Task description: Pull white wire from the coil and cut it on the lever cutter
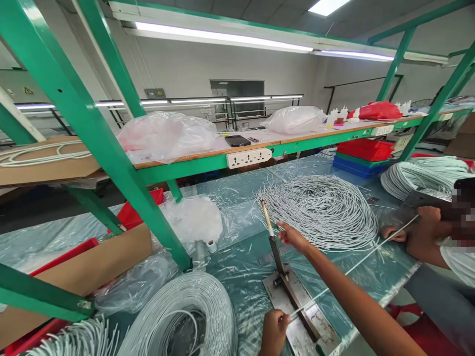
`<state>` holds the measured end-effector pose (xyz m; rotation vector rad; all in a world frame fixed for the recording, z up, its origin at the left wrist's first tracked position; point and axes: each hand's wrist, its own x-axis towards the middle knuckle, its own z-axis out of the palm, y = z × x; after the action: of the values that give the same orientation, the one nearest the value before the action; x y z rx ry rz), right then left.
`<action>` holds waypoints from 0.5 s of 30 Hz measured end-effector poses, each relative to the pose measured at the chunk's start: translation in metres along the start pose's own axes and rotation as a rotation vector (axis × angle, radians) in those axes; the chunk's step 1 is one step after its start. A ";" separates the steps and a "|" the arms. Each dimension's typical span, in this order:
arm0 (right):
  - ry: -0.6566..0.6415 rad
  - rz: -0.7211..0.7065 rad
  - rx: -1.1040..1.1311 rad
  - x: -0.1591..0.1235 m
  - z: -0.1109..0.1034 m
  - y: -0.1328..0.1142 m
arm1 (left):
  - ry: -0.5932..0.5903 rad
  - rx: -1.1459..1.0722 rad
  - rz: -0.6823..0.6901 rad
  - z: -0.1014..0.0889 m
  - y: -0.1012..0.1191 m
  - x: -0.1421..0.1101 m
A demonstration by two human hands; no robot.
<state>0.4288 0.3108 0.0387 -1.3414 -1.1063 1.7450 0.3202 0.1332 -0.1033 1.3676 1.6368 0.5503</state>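
Observation:
A lever cutter stands on the plastic-covered table, with a metal base plate (279,289), a raised blade arm (277,253) and a pale wooden handle (266,214). My left hand (273,329) is closed on the end of a white cable (356,266) at the base plate. The cable runs taut up and right to a co-worker's hand (427,216). My right hand (293,236) reaches out with fingers stretched, its tips at the blade arm just below the handle.
Big coils of white cable lie at centre (319,207), far right (423,173) and near left (185,311). A green frame post (111,148) slants across the left. Cardboard (85,269), red bins (365,147), plastic bags (166,133) and a power strip (248,157) surround the table.

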 end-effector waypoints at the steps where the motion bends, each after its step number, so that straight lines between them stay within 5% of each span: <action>1: -0.005 0.016 0.000 0.017 0.002 -0.011 | 0.020 0.079 0.029 -0.001 0.002 -0.003; 7: -0.067 0.146 -0.024 0.070 0.021 -0.037 | -0.055 0.423 0.027 0.001 0.018 -0.008; 11: -0.083 0.146 -0.006 0.054 0.012 -0.040 | 0.098 0.054 -0.024 0.014 0.009 0.005; 15: -0.104 0.131 0.040 0.005 -0.011 -0.037 | 0.102 -0.320 -0.128 0.019 -0.001 0.022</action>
<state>0.4384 0.3331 0.0691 -1.3388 -1.0538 1.9410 0.3368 0.1495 -0.1212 1.0079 1.6219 0.7796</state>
